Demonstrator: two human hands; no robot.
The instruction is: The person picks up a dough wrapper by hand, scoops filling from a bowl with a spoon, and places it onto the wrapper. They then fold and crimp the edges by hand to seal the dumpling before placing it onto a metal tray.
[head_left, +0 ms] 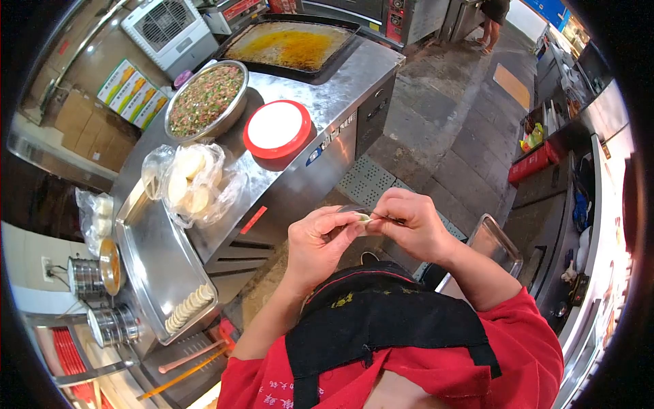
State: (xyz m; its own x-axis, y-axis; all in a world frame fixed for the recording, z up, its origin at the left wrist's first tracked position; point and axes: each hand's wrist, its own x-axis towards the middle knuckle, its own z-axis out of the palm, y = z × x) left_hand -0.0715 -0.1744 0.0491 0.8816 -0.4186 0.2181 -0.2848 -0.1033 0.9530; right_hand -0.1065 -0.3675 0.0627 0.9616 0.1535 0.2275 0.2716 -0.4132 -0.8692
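Observation:
In front of my chest, the fingertips of my left hand [315, 240] and my right hand [413, 221] come together around a small pale dumpling [364, 219]. Both hands pinch its edge, and most of it is hidden by the fingers. Ahead and left, round dumpling wrappers [185, 178] lie in a clear plastic bag on the steel counter [347, 71]. Behind them stands a metal bowl [240, 110] of chopped meat and green filling [204, 99]. A row of folded dumplings [189, 309] sits at the near end of a metal tray [151, 253] on my left.
A red round container [278, 160] with a white top stands near the counter's edge. Farther back is a black rectangular pan [289, 44] with yellow residue. Metal pots [112, 325] are at far left. Another person [492, 24] stands in the distance.

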